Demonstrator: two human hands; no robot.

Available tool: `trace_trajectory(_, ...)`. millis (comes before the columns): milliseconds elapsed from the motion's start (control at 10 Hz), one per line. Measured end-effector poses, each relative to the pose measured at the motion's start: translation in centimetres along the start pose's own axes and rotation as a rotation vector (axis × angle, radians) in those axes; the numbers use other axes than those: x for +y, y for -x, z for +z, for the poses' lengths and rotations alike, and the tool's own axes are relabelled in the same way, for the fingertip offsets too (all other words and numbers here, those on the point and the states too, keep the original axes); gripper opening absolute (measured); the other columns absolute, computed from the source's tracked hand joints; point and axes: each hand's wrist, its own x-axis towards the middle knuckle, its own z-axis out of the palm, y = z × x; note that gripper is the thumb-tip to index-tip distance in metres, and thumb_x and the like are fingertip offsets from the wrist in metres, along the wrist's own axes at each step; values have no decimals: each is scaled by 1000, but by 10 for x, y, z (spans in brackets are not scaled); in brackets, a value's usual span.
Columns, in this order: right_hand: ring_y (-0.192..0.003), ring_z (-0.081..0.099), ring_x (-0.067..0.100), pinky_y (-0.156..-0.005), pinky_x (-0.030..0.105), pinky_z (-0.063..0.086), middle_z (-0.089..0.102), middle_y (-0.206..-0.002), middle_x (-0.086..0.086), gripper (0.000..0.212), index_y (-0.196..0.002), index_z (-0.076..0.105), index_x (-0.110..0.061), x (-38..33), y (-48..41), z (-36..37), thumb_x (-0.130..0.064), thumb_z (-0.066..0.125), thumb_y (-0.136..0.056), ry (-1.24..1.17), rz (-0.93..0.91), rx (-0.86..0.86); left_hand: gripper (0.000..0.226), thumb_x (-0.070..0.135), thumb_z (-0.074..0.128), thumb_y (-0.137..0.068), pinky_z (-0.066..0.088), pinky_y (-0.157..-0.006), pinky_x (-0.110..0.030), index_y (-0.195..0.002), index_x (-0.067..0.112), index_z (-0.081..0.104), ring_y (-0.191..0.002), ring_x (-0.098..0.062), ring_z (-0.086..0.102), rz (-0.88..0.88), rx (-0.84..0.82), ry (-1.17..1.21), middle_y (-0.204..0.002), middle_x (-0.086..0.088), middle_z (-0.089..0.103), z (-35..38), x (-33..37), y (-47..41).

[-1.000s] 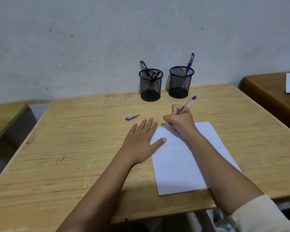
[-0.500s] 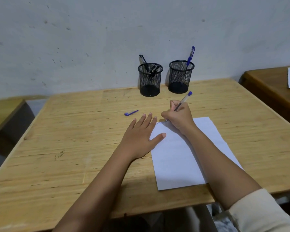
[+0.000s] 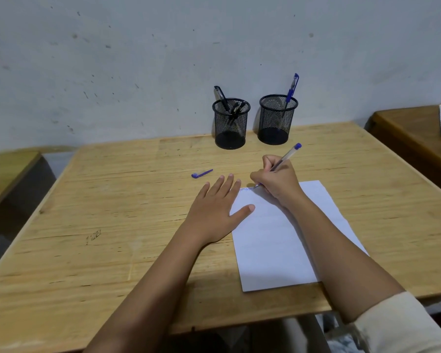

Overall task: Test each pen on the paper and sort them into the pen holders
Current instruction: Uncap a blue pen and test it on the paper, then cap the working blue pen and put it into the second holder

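My right hand grips a clear pen with a blue end, its tip on the top left corner of the white paper, where blue scribbles show. My left hand lies flat and open, its thumb on the paper's left edge. A blue pen cap lies on the wooden table just beyond my left hand. At the back stand two black mesh holders: the left holder has several black pens, the right holder has one blue pen.
A grey wall rises right behind the holders. A darker wooden desk with a sheet of paper on it stands at the right. Another wooden surface lies at the left, across a gap.
The pen tip has moved a little along the paper's top edge, leaving blue scribbles. My left hand stays flat on the paper's edge. The view has shifted slightly.
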Motion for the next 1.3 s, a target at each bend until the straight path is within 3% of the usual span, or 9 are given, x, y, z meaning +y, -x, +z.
trace_trajectory(500,-46,25,10,-42,16,27,21,-54,5,37,-52,30,-10,-2,-1,0,12,58,-64,42,-12,40,70,61,20,-92,-7,-119,-34,-149,27,-2,-144,-7,-14,4,-2,2,-158,8,-11,1,-1,-1)
trace_trajectory(700,-53,25,19,-51,23,24,21,-55,6,38,-53,29,-10,-2,0,1,8,60,-65,71,-21,66,71,62,20,-92,-6,-119,-35,-149,26,-3,-144,-7,-14,7,-11,9,-158,9,-11,1,-2,0)
trace_trajectory(1000,-51,25,15,-48,20,25,21,-54,5,41,-52,27,-12,-4,1,-1,12,57,-65,-11,19,104,70,61,20,-92,-7,-119,-34,-149,26,-3,-144,-7,-15,13,-12,15,-158,9,-12,0,-3,0)
trace_trajectory(1100,-43,37,15,-43,19,35,35,-50,7,40,-54,34,-11,-7,0,-6,17,58,-69,-319,108,147,70,61,21,-92,-6,-119,-34,-149,26,-1,-144,-6,-14,10,0,27,-158,9,-11,1,-3,0)
trace_trajectory(1200,-50,59,14,-48,16,49,61,-62,15,25,-65,51,-6,-11,1,-9,12,63,-76,-512,165,111,72,60,26,-93,-5,-118,-32,-149,25,0,-145,-6,-11,17,47,60,-158,9,-10,1,-3,1)
trace_trajectory(1300,-73,70,19,-64,17,57,71,-73,11,7,-83,62,2,-12,1,-11,8,64,-78,-631,183,76,72,54,37,-93,6,-118,-29,-150,25,4,-145,-4,-2,32,120,235,-158,13,-8,-2,-3,3)
